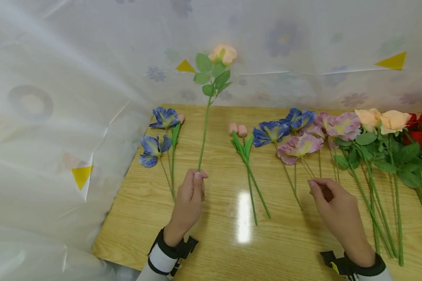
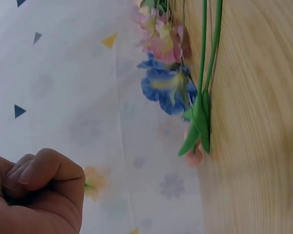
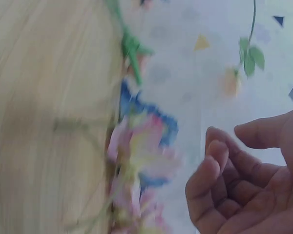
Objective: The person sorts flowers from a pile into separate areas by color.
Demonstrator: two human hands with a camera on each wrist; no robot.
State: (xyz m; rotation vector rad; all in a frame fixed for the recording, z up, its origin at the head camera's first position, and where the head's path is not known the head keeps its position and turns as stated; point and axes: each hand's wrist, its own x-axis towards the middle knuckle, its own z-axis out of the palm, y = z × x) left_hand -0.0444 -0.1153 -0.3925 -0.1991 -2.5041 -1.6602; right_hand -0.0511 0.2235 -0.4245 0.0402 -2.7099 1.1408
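My left hand (image 1: 190, 195) grips the green stem of a peach rose (image 1: 223, 54) and holds it upright, its leaves and bloom high in front of the patterned sheet. In the left wrist view the curled fingers (image 2: 46, 168) hide the stem, and part of the bloom (image 2: 94, 184) shows behind them. My right hand (image 1: 339, 208) hovers near the stems of the pink-purple flowers (image 1: 300, 147). The right wrist view shows its fingers loosely bent, a gap between thumb and forefinger, and nothing held.
Two blue flowers (image 1: 151, 150) and a pink tulip (image 1: 181, 118) lie on the wooden table (image 1: 133, 218) at left. Two pink tulips (image 1: 242, 130) lie mid-table. Blue flowers (image 1: 270, 132), peach roses (image 1: 394, 121) and red roses (image 1: 416, 138) line the right side.
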